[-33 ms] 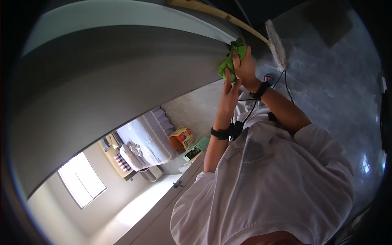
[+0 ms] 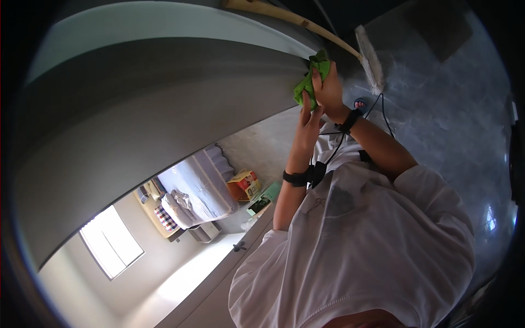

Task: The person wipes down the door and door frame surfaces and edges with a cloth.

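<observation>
A bright green cloth (image 2: 304, 92) is bunched between my two hands, at the narrow right end of a large grey panel (image 2: 164, 104). My right hand (image 2: 331, 94) is closed on the cloth, with its fingers bent over the upper part. Lower and to the left, my left hand (image 2: 309, 116) pinches the bottom of the cloth, fingers pointing up. The cloth lies against the panel's end; the exact contact is hidden by the folds. Both wrists wear black bands with thin cables.
A long wooden pole (image 2: 295, 19) with a pale, flat mop-like head (image 2: 370, 63) leans beyond the panel. Through the opening at lower left show a bed (image 2: 191, 183), a colourful carton (image 2: 244, 185), a green box (image 2: 263, 199) and a door handle (image 2: 239, 247). Grey floor (image 2: 443, 120) lies right.
</observation>
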The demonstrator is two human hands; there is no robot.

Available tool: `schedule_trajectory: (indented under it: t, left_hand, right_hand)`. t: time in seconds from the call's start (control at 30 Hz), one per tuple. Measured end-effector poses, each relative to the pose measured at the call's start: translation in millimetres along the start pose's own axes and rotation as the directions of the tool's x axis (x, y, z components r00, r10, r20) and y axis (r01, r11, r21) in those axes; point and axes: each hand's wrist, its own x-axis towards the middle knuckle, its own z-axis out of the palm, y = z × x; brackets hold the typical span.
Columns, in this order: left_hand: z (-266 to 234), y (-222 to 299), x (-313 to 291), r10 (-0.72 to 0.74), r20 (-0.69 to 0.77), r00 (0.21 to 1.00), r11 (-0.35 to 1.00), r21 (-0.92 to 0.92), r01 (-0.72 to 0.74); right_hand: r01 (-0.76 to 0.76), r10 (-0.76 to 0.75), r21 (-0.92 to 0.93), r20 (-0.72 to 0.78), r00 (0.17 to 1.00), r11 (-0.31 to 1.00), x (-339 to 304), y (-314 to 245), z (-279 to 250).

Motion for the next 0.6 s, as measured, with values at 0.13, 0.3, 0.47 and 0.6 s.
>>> schedule_trajectory:
  t: [0.13, 0.3, 0.47, 0.6]
  left_hand:
    - [-6, -15, 9, -0.001, 0.041, 0.999, 1.0, -0.014, 0.002]
    - [-5, -21, 24, -0.109, 0.049, 0.993, 0.994, 0.002, 0.109]
    - [-10, -32, 51, -0.179, 0.097, 0.979, 0.984, 0.001, 0.18]
    - [-2, -48, 77, -0.227, 0.057, 0.972, 0.974, 0.022, 0.226]
  right_hand:
    - [-0.289, 0.28, 0.06, 0.118, 0.953, 0.956, -3, 10, 3]
    - [-0.046, 0.042, -0.052, -0.072, 0.997, 0.998, -13, 43, 17]
    - [-0.279, 0.28, -0.035, 0.043, 0.959, 0.96, -6, 49, 12]
    - [-0.547, 0.554, -0.091, 0.078, 0.829, 0.832, -4, 61, 15]
